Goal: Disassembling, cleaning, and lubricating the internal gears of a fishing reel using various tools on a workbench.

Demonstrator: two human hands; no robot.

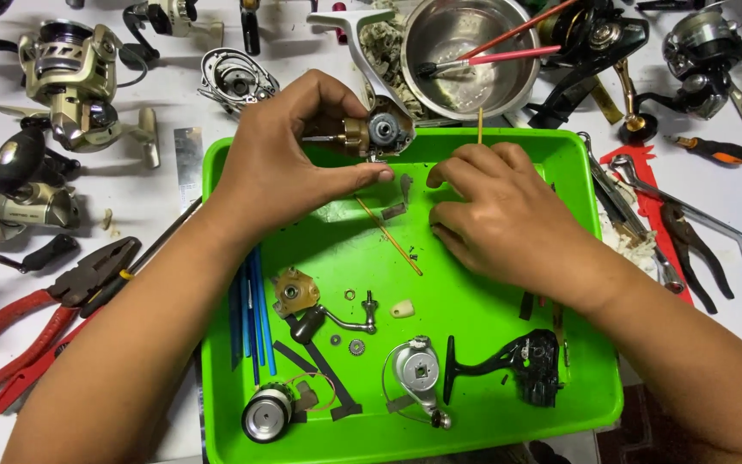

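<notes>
Right now we are pinching the small reel body (377,133) in our left hand (289,159), thumb under and fingers arched over it, holding it above the far edge of the green tray (474,404). It looks like rigid metal, light, probably greasy and full of small gears, so we judge the solid outer casing the safest hold. Our right hand (500,215) is resting knuckles-up on the tray just beside it, fingers curled around a thin wooden stick (479,125).
</notes>
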